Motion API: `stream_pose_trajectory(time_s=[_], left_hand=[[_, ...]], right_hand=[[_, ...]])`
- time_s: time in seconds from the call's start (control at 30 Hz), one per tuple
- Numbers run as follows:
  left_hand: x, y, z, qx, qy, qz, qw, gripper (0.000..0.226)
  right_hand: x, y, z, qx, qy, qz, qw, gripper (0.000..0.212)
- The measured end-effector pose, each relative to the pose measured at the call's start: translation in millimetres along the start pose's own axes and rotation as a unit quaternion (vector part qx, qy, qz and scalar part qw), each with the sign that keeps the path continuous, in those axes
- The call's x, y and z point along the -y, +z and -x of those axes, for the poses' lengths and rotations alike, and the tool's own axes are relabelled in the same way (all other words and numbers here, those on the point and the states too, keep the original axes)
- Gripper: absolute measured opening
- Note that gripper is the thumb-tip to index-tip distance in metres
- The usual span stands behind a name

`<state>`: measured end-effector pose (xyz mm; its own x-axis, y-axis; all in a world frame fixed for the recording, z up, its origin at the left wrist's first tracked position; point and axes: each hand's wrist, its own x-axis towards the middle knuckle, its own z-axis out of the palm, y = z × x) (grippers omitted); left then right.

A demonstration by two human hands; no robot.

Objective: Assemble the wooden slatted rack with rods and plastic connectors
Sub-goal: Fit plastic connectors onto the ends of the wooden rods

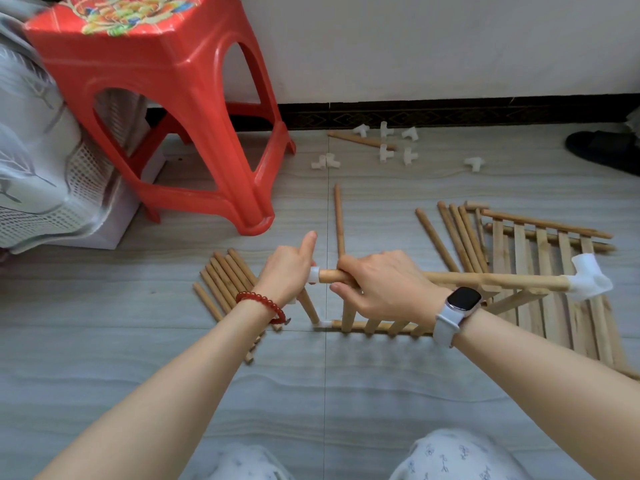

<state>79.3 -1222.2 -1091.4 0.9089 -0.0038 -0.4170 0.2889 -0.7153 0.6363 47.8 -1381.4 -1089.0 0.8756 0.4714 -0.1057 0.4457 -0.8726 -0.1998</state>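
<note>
Fingers of my right hand (379, 285) are wrapped around the top rod (485, 281), and my left hand (289, 271) is curled around the white connector (313, 274) at its end, thumb sticking up. The rod runs straight left-right in front of me, its left tip pointing into that connector, so the push has to go along the rod's length, not down. Its far right end already sits in another connector (588, 277). A slatted panel (554, 271) lies flat on the floor behind and to the right. Spare rods (225, 282) lie under my left wrist, the closer hand for those. Loose connectors (386, 152) sit up by the wall.
</note>
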Motion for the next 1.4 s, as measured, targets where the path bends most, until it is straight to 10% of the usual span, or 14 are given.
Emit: stream_pose_trajectory(time_s=[0.13,0.4,0.73,1.03,1.4], left_hand=[[-1.6,-8.2,8.2,-0.062,0.147,-0.234,0.959,0.064],[9.8,-49.1,2.6,0.393,0.118,-0.130,0.903,0.020],[28.9,-30.5,10.9,0.369,0.148,-0.035,0.917,0.028],[39.8,-15.7,14.9,0.135,0.148,0.085,0.976,0.025],[50.4,-10.1,11.4,0.110,0.137,0.187,0.967,0.042]], right_hand=[[-2.0,0.3,-2.9,0.001,0.019,0.002,1.000,0.034],[-1.6,2.4,6.6,0.006,0.003,-0.004,1.000,0.031],[3.9,8.7,25.6,0.015,-0.019,0.006,1.000,0.032],[-4.5,5.7,14.5,-0.014,0.016,-0.004,1.000,0.026],[-9.2,4.8,6.9,-0.020,0.020,0.009,1.000,0.022]])
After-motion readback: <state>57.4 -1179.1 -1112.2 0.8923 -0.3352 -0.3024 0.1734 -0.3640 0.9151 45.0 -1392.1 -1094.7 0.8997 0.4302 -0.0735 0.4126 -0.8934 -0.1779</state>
